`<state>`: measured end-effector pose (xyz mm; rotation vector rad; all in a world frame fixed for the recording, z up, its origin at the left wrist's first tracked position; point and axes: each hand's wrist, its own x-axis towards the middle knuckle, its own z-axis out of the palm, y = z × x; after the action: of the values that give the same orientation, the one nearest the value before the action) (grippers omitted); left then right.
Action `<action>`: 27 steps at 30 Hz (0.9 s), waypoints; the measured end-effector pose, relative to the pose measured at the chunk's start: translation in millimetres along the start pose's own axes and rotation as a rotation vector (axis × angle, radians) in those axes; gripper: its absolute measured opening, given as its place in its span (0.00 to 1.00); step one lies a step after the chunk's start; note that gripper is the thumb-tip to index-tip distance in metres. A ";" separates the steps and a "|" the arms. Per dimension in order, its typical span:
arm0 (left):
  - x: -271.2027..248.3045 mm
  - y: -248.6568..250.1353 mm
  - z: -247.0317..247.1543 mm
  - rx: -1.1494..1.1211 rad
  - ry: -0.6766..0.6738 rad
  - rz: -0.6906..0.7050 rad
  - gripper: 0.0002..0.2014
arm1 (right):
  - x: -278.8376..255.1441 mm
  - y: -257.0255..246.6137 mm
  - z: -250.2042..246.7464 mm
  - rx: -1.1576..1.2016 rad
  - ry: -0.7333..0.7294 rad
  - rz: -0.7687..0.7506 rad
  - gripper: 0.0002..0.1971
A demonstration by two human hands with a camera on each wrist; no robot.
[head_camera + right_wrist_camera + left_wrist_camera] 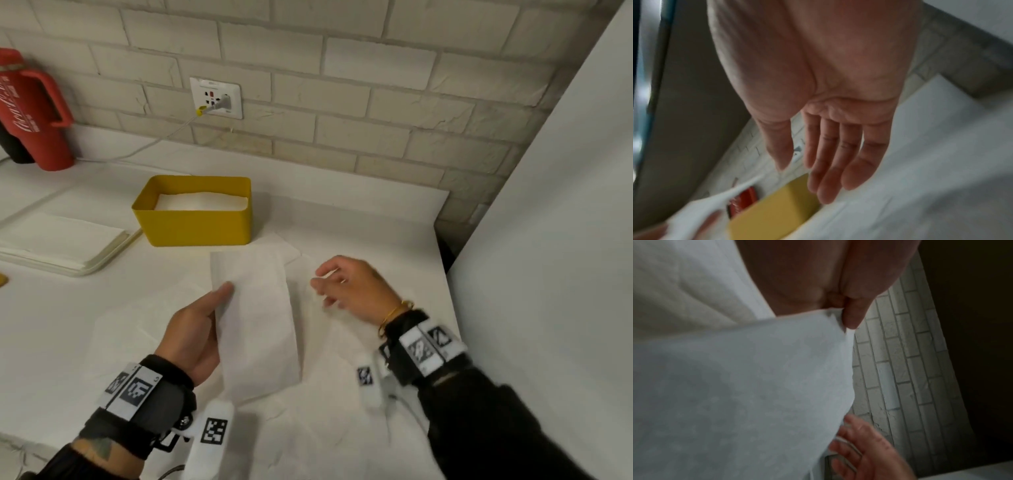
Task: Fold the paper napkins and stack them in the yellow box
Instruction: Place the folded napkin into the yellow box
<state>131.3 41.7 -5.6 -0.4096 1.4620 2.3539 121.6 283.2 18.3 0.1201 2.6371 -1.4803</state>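
My left hand (pixel 205 325) holds a folded white napkin (pixel 255 318) by its left edge, thumb on top, lifted above the counter. In the left wrist view the thumb (pixel 855 311) pinches the napkin (pixel 735 394) at its corner. My right hand (pixel 346 287) hovers to the right of the napkin with fingers straight and spread, holding nothing; the right wrist view shows its fingers (pixel 838 162) extended and empty. The yellow box (pixel 195 222) stands behind the napkin with white folded napkins (pixel 202 202) inside. More unfolded napkin sheets (pixel 301 411) lie flat under both hands.
A stack of white napkins on a tray (pixel 58 243) lies left of the box. A red tumbler (pixel 34 109) stands at the back left, and a cable runs from the wall socket (pixel 216 97). A white panel (pixel 548 240) bounds the counter on the right.
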 end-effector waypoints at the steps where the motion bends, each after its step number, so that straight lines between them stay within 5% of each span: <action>1: 0.0 2.3 -2.5 -0.022 0.020 0.004 0.18 | 9.3 2.4 -16.1 -0.158 -0.007 -0.011 0.08; 5: -4.4 6.4 -7.5 -0.048 0.053 0.013 0.18 | 34.1 20.4 -53.2 -0.663 -0.192 0.063 0.13; 10: -11.6 7.9 -20.5 -0.052 0.104 0.030 0.16 | 24.3 24.6 -37.3 -0.659 -0.366 0.113 0.26; 13: -13.5 9.3 -30.3 -0.047 0.126 0.025 0.18 | 18.9 24.8 -20.6 -0.732 -0.469 0.091 0.24; 16: -12.7 12.1 -38.3 -0.044 0.140 0.030 0.19 | 26.0 27.1 -22.5 -0.696 -0.400 0.074 0.15; 21: -10.1 15.6 -40.3 -0.035 0.147 0.043 0.19 | 33.8 36.5 -43.0 -0.504 -0.045 0.095 0.17; 25: -7.1 17.6 -35.9 -0.019 0.132 0.048 0.18 | 28.2 45.1 -53.1 -0.576 -0.091 0.262 0.31; 27: -6.4 18.6 -34.1 -0.010 0.132 0.052 0.19 | 26.0 46.9 -57.2 -0.593 -0.110 0.282 0.29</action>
<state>131.3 2.4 -2.7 -0.5450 1.5364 2.4164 98.2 356.8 4.6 0.3246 2.6997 -0.5723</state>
